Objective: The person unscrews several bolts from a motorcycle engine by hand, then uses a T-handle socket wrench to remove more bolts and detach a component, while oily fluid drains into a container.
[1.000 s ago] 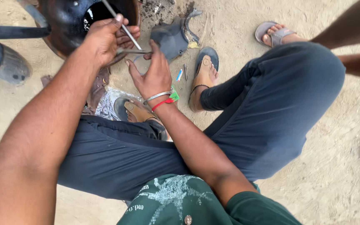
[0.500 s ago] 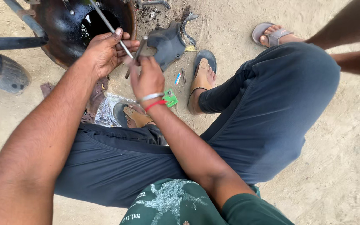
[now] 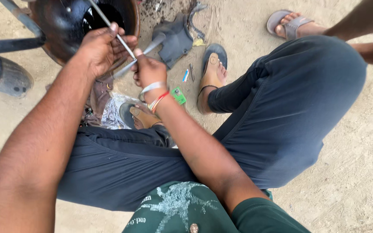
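My left hand (image 3: 102, 48) grips a thin metal rod (image 3: 107, 22) that slants up toward the open mouth of a rusty round metal vessel (image 3: 63, 30). Just right of it, my right hand (image 3: 148, 71), with a bangle and red threads at the wrist, is closed around a grey metal tool (image 3: 152, 44) whose shaft crosses under the rod. Both hands meet at the vessel's lower rim. I squat in dark trousers, one sandalled foot (image 3: 141, 115) below the hands, the other foot (image 3: 212, 71) to the right.
A dark torn rubber piece (image 3: 175, 39) lies on the sandy ground beside the vessel. Small bits, a blue pen-like item (image 3: 186, 75) and a green packet (image 3: 178, 95), lie near my feet. Another person's sandalled foot (image 3: 291, 24) stands at top right. A dark bar (image 3: 5, 44) juts left.
The right hand lifted off the ground and closed on the grey tool, bringing it up beside the left hand's rod. The view has shifted slightly closer to the vessel.
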